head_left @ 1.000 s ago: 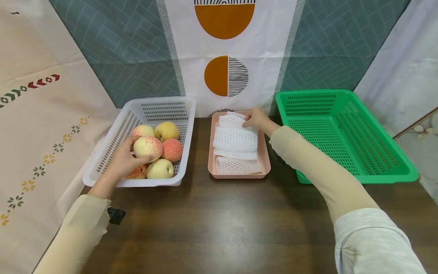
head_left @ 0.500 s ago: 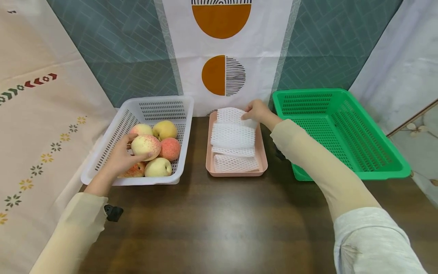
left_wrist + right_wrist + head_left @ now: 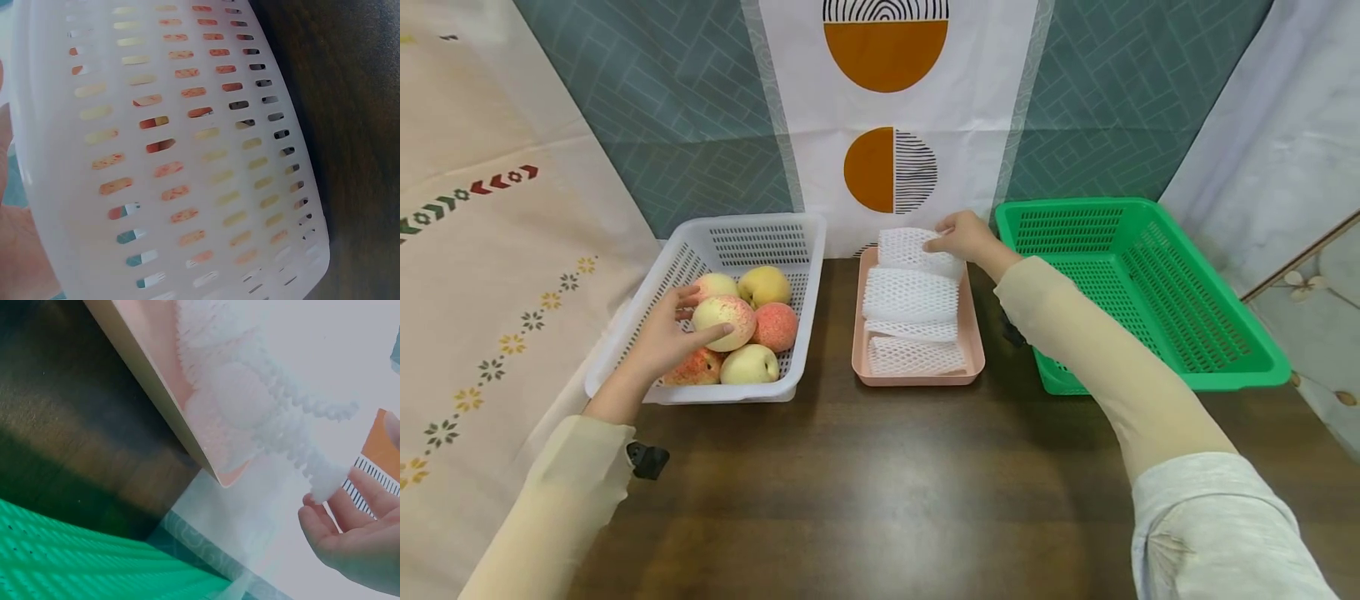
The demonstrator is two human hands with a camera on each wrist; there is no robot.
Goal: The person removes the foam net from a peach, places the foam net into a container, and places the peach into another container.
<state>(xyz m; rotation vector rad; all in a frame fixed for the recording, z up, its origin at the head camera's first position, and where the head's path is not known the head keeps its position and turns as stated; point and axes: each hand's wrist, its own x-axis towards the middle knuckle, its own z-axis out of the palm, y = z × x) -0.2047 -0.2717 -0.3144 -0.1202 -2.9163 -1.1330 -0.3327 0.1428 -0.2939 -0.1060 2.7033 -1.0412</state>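
Observation:
In the head view, my left hand (image 3: 662, 337) is over the white basket's near left side. Its fingers and thumb are spread around a pale, red-speckled peach (image 3: 730, 318) lying on other fruit. Whether they touch it is hard to tell. The left wrist view shows only part of this hand (image 3: 25, 256) behind the basket wall. My right hand (image 3: 967, 237) pinches the end of the top white foam net sleeve (image 3: 910, 248), which is partly lifted at the back of the pink tray (image 3: 917, 381). In the right wrist view, the fingertips hold a corner of the foam net (image 3: 328, 481).
The white basket (image 3: 808, 333) holds several peaches, among them a yellow one (image 3: 765, 286) and a red one (image 3: 776, 327). More foam net sleeves (image 3: 912, 294) lie in the tray. A green basket (image 3: 1150, 292) stands at the right on the dark table (image 3: 880, 483). Patterned cloth hangs behind.
My right hand has moved up and back, raising the end of the foam net sleeve. My left hand's fingers and thumb have loosened around the speckled peach, which stays on the pile.

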